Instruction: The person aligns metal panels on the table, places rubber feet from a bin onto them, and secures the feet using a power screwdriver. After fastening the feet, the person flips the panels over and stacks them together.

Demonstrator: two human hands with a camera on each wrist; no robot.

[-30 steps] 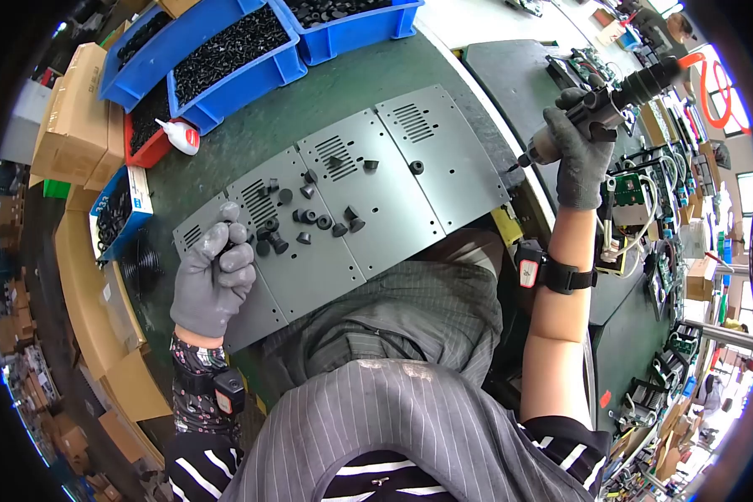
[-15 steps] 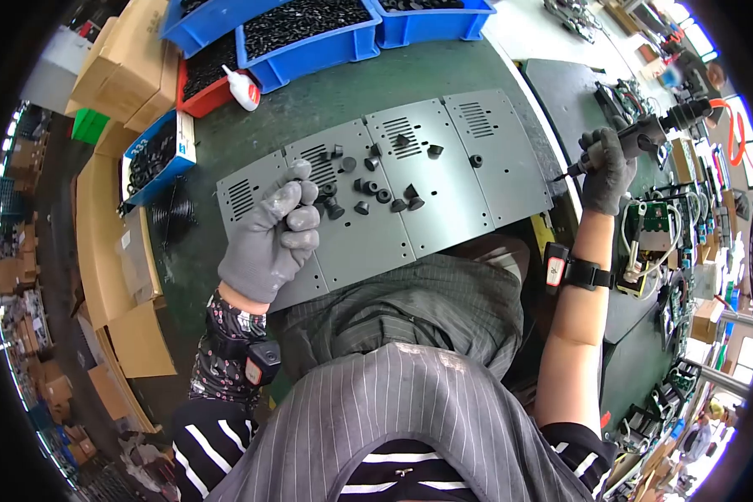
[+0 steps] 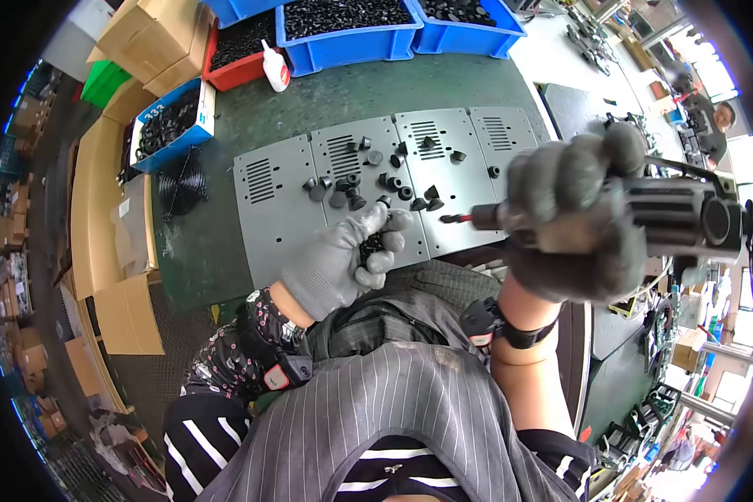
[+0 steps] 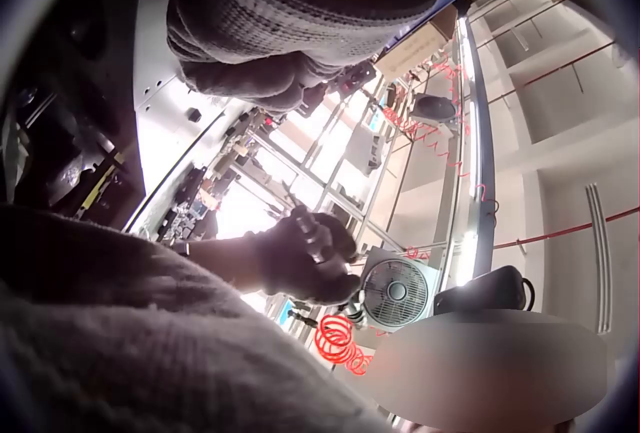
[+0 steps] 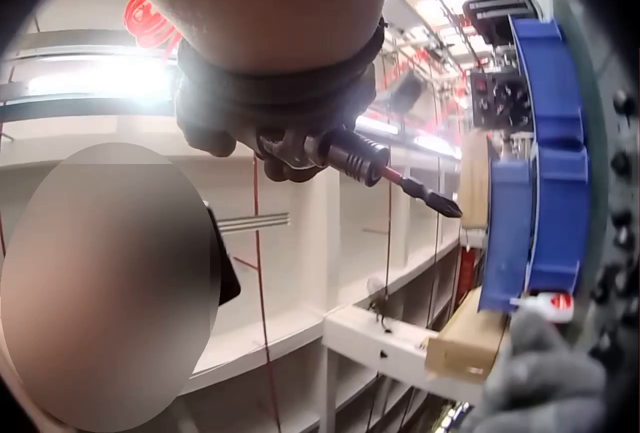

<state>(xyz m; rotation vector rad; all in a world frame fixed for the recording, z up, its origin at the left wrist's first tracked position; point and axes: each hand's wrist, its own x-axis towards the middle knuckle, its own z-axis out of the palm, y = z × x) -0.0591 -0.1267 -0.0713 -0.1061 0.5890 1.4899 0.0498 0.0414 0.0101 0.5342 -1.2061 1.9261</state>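
My left hand (image 3: 335, 259), in a grey glove, is over the near edge of the slotted grey metal plates (image 3: 272, 238). Its fingers curl round several small black parts (image 3: 371, 244); their exact kind is too small to make out. A black rubber foot (image 3: 384, 201) shows right at its thumb and forefinger tips. My gloved right hand (image 3: 573, 209) grips a power screwdriver (image 3: 682, 213), raised close to the camera. Its bit (image 5: 430, 196) points left in the head view, toward my left hand. Several black rubber feet (image 3: 393, 183) lie scattered across the plates.
Blue bins (image 3: 351, 42) of small black parts line the back, beside a red bin (image 3: 234, 69) and a white glue bottle (image 3: 274, 71). A small blue-and-white box (image 3: 202, 117) and cardboard boxes (image 3: 146, 42) stand left. Circuit boards (image 3: 590, 50) lie on the right-hand bench.
My right hand has swung the screwdriver in from the far right, over the plates. My left hand has moved right and nearer my body, still holding the small black parts. The head view has shifted.
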